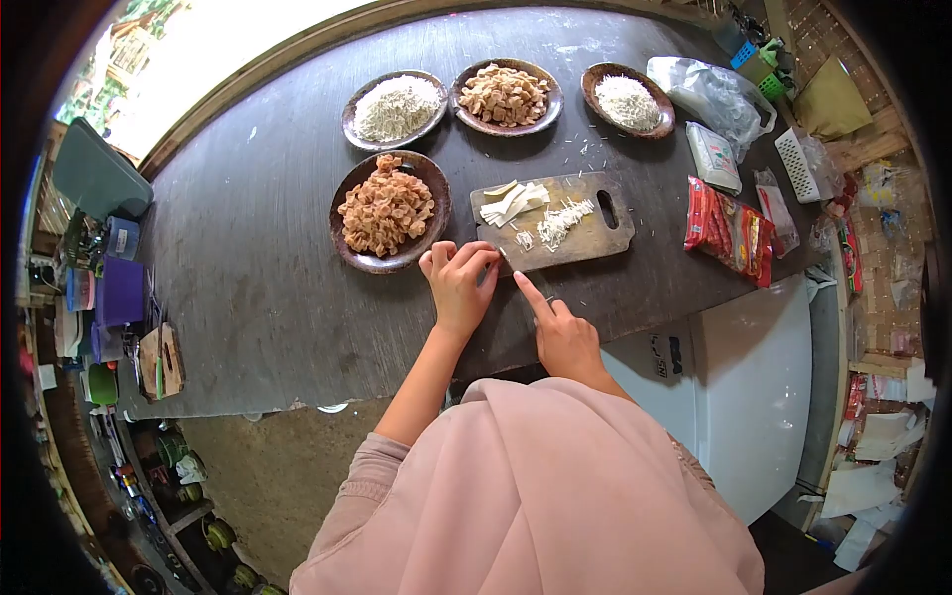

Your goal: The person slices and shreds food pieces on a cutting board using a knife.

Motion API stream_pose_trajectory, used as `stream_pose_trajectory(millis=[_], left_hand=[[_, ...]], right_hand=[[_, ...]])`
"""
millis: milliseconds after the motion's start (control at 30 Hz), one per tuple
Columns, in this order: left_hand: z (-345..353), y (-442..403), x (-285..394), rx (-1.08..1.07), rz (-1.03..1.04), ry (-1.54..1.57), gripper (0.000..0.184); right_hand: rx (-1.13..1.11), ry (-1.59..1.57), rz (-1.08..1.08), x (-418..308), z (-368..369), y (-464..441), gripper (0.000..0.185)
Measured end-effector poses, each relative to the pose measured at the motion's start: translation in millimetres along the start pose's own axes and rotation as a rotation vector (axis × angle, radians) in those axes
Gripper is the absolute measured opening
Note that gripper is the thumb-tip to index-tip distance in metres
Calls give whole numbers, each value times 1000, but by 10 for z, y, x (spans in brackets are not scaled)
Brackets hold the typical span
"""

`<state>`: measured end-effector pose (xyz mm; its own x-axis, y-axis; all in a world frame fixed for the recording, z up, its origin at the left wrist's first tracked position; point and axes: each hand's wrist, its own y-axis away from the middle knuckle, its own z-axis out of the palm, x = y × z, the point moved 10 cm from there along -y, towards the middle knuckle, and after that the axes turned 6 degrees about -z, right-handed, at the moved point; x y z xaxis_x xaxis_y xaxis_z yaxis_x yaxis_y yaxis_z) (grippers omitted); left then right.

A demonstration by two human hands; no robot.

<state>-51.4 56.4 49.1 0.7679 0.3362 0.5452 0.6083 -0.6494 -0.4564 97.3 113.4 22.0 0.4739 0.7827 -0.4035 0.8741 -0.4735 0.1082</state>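
A wooden cutting board (585, 250) with a handle slot lies at the table's near side. On it are flat pale slices (513, 203) and a small heap of thin white shreds (565, 224). My left hand (462, 286) is closed, its fingers bent and bunched at the board's near left corner; what they pinch is too small to tell. Just right of it, my right hand (561, 335) points its index finger at the board's near edge while the other fingers curl under. Whatever that hand grips is hidden beneath it.
Brown plates hold tan pieces (385, 210), (504, 96) and white shreds (397, 107), (627, 102). Right of the board lie a red packet (724, 230), a white packet (712, 157) and a clear plastic bag (716, 94). A purple container (121, 292) stands far left.
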Motion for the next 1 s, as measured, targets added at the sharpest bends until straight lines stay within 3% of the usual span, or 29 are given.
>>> stream_pose_trajectory(millis=[267,567,1000], left_hand=[[-23,1,45,24,18,-7,14],[-41,14,7,56,-31,19,15],[-45,1,78,50,54,-46,11]], right_hand=[[51,78,-20,-17,11,-71,91],[90,-41,11,96,-143,9,83],[9,-169,-38,12,-94,5,79]])
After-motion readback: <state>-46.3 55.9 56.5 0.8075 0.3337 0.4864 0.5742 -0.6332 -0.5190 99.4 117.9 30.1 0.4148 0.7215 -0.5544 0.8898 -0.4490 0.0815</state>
